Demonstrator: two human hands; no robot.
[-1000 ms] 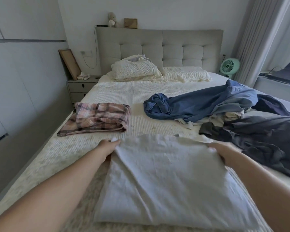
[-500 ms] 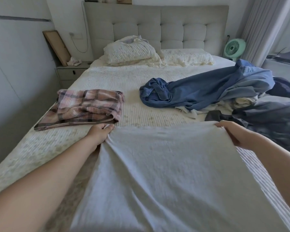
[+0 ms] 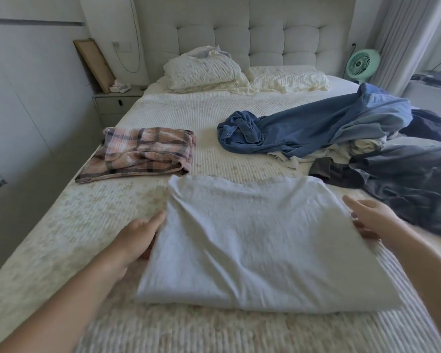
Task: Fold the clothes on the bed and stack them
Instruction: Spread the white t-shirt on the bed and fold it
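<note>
A light grey garment lies folded flat on the bed right in front of me. My left hand touches its left edge, thumb on the cloth, fingertips hidden at the fold. On the right edge rests my right hand, fingers stretched out and partly under the cloth. A folded pink plaid garment lies to the far left. To the right sits an unfolded heap: a blue denim shirt, pale pieces and dark clothes.
Two pillows lie against the padded headboard. A bedside cabinet with a leaning frame stands at the left, a green fan and curtains at the right. Bare bedspread shows between the plaid garment and the heap.
Both hands have let go of the grey garment's far corners, which now lie flat on the bed, and have drawn back to its left and right edges.
</note>
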